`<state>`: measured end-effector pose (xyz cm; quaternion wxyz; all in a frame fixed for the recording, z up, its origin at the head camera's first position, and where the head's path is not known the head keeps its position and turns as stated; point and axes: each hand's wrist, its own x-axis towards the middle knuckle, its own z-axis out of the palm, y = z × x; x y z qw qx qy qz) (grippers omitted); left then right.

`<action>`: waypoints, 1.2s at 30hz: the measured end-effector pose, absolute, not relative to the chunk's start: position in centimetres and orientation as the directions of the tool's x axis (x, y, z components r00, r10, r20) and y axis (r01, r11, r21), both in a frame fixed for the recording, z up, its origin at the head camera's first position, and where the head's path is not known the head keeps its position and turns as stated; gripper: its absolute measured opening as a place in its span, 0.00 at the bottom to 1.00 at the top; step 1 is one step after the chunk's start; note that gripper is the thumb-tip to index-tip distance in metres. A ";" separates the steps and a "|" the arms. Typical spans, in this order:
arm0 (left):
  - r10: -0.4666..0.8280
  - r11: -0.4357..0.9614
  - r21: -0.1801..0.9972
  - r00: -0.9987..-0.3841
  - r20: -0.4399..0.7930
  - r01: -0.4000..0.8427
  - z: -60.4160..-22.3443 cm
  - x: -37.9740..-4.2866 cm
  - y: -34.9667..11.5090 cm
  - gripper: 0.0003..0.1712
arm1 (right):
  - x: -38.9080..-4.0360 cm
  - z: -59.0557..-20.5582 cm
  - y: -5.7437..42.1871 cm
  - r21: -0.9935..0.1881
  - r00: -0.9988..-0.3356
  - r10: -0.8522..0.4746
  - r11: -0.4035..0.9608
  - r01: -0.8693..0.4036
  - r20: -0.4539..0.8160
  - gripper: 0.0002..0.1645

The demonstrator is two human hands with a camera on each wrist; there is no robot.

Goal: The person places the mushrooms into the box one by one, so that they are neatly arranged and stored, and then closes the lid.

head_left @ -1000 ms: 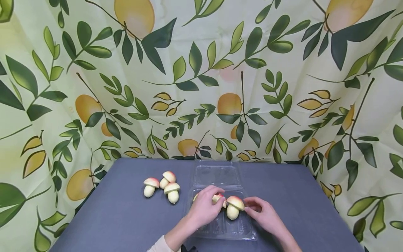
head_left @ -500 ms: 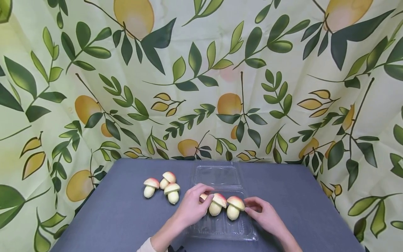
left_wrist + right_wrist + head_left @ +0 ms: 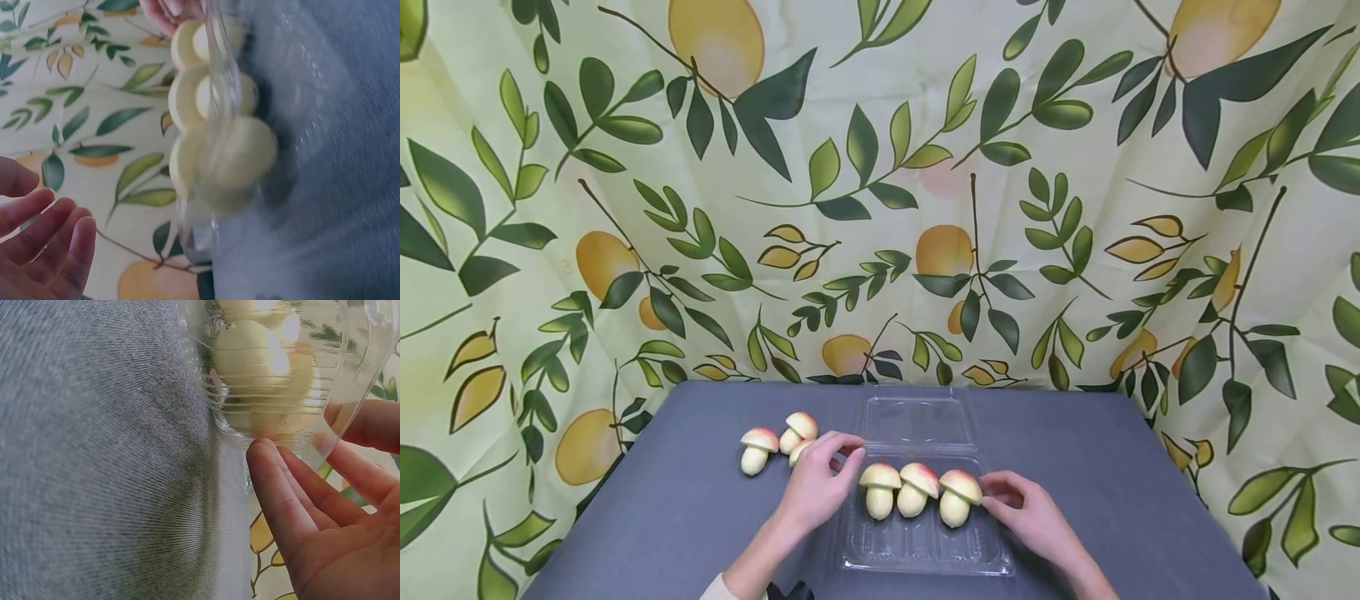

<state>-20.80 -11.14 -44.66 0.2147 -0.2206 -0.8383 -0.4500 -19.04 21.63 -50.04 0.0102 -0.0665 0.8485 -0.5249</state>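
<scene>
A hinged clear plastic container (image 3: 925, 550) lies with its lid raised back. Three mushroom-shaped pieces, cream with red-tinged caps, stand side by side in it: a left mushroom (image 3: 880, 498), a middle mushroom (image 3: 913, 500) and a right mushroom (image 3: 955, 510). My left hand (image 3: 820, 483) is just left of the container, fingers apart and loosely bent, holding nothing; in the left wrist view the left hand (image 3: 47, 244) is clear of the plastic. My right hand (image 3: 1026, 508) holds the container's right edge. In the right wrist view, the right hand's fingertips (image 3: 262, 453) meet its ribbed wall.
Loose on the dark grey table (image 3: 685, 517), left of the container, are more mushrooms: one at far left (image 3: 756, 450), one behind (image 3: 799, 429), and a third partly hidden by my left hand. A fruit-and-leaf patterned curtain (image 3: 880, 208) encloses the back and sides.
My left hand has let go of the mushroom at the container's left side and drawn back leftward toward the loose ones, uncovering all three inside. The right hand stays at the container's edge.
</scene>
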 end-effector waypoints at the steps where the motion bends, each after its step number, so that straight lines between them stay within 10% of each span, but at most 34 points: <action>1: 0.163 0.501 0.663 -0.813 0.559 0.556 -44.7 -20.9 -11.4 0.07 | -19.1 -50.1 21.6 -0.891 -0.991 -0.123 0.442 -0.101 0.051 0.20; 26: -0.037 0.666 0.570 -0.742 0.670 0.481 -48.4 -23.2 -17.2 0.06 | -18.9 -50.0 21.6 -0.887 -0.991 -0.109 0.446 -0.118 0.077 0.20; 36: -0.062 0.694 0.618 -0.824 0.564 0.371 -50.5 -23.9 -18.0 0.09 | -19.0 -50.3 21.6 -0.884 -0.991 -0.111 0.451 -0.121 0.079 0.20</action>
